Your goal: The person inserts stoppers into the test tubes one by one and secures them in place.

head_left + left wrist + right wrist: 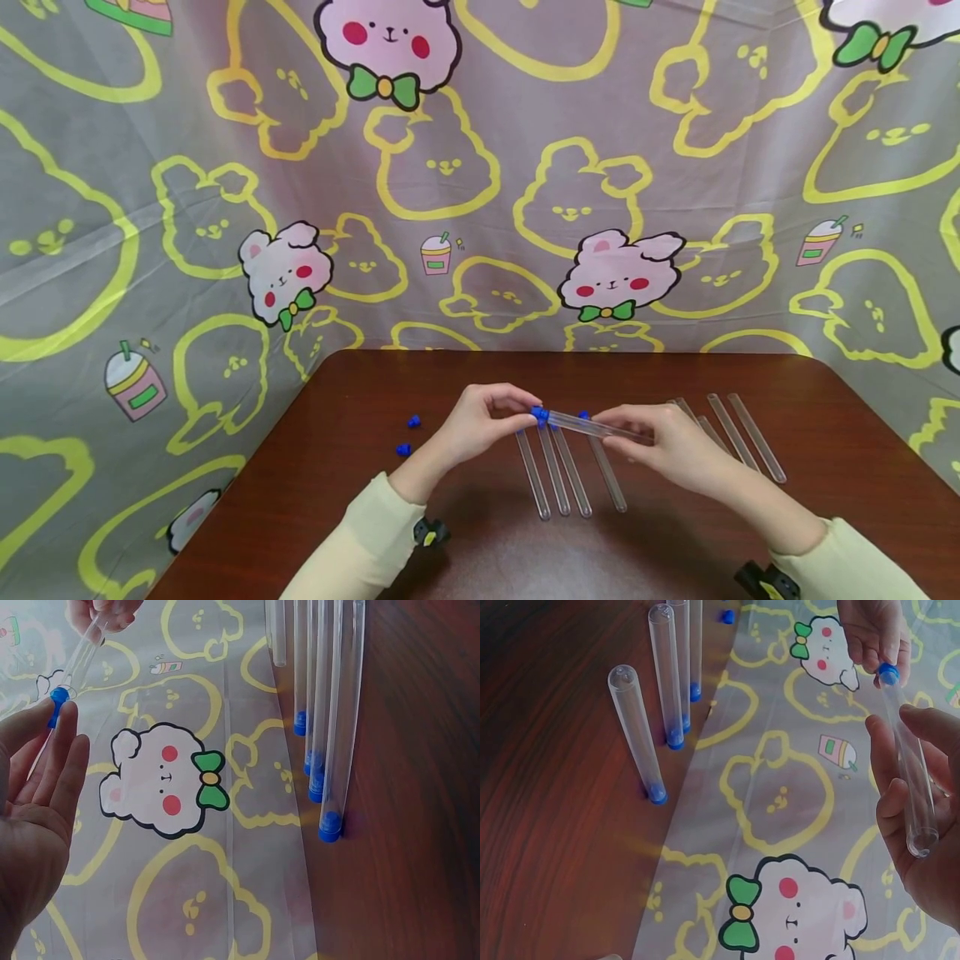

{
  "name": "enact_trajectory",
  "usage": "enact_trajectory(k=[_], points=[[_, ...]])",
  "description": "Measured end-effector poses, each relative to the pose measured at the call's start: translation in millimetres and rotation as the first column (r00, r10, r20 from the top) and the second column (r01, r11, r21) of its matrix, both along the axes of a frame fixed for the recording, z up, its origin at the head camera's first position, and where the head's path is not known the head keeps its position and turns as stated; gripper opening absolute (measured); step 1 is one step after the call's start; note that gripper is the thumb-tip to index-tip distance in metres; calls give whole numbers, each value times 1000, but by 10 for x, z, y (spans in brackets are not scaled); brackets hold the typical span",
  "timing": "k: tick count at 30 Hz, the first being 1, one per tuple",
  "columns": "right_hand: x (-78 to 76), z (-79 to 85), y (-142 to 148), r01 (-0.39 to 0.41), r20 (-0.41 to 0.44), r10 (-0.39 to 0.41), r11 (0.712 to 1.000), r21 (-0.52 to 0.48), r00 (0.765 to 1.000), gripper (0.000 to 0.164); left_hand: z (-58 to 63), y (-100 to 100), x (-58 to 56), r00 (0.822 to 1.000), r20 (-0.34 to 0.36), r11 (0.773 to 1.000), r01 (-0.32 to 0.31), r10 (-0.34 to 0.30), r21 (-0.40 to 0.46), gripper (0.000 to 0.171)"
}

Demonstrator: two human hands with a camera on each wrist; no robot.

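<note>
In the head view, a clear test tube (581, 424) is held at a slant above the table, blue end to the left. My right hand (678, 443) grips the tube along its lower part, and its rounded bottom shows by the palm in the right wrist view. Between thumb and fingertips, my left hand (480, 423) pinches a blue stopper (539, 414) at the tube's mouth. Below the hands lie several tubes with blue stoppers in their far ends, among them a capped tube (609, 471) set slightly apart on the right.
Two loose blue stoppers, a farther one (414, 422) and a nearer one (403, 450), lie on the left of the brown table (315, 517). Several tubes without stoppers, including an outermost tube (757, 437), lie at the right, partly behind my right hand. A patterned cloth (510, 250) hangs behind the table.
</note>
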State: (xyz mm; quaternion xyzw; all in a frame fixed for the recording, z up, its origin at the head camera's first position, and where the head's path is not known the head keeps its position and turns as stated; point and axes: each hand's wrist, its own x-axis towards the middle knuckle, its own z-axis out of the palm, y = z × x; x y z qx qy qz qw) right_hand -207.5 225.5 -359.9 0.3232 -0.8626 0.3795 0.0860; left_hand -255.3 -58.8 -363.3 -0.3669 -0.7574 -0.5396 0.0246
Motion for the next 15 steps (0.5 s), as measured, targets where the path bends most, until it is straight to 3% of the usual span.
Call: enact_trajectory(k=[15], points=[[-10, -2, -14, -42, 5, 43, 999, -30, 999, 22, -43, 0, -8, 999, 21, 999, 23, -24, 48, 21]])
